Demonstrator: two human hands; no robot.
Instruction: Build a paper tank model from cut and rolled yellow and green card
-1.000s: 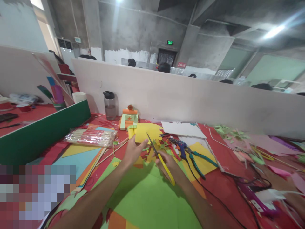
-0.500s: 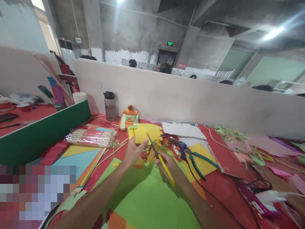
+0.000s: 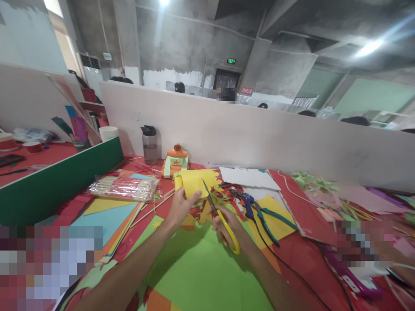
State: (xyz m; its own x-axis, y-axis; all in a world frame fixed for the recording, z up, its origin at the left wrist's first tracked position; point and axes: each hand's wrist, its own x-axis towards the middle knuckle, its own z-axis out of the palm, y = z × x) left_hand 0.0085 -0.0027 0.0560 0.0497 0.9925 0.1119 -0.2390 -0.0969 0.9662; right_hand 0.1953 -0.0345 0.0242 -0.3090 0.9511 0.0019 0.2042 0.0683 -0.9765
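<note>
My left hand (image 3: 181, 205) pinches the lower edge of a yellow sheet of paper (image 3: 193, 181), its thumb lying on top. The paper's right edge is jagged from cuts. In my right hand (image 3: 225, 222) is a pair of scissors (image 3: 228, 231) with yellow handles, its dark blades pointing up and left. The blade tips lie over the right part of the yellow paper; whether they bite into it I cannot tell. Under both forearms spreads a large green sheet (image 3: 207, 263). Yellow and green paper scraps (image 3: 221, 199) lie just beyond my right hand.
Behind the paper stands an orange and pale-green paper model (image 3: 176, 164), beside a water bottle (image 3: 149, 144). Wrapped sticks (image 3: 125, 188) lie left. To the right are a blue glue gun (image 3: 248, 203) with a cord and green-handled pliers (image 3: 270, 222). A white partition (image 3: 259, 134) closes the back.
The yellow paper has turned and shifted slightly left in my left hand. The scissors have tilted a little, with their handles shifting slightly right. Both hands keep their hold.
</note>
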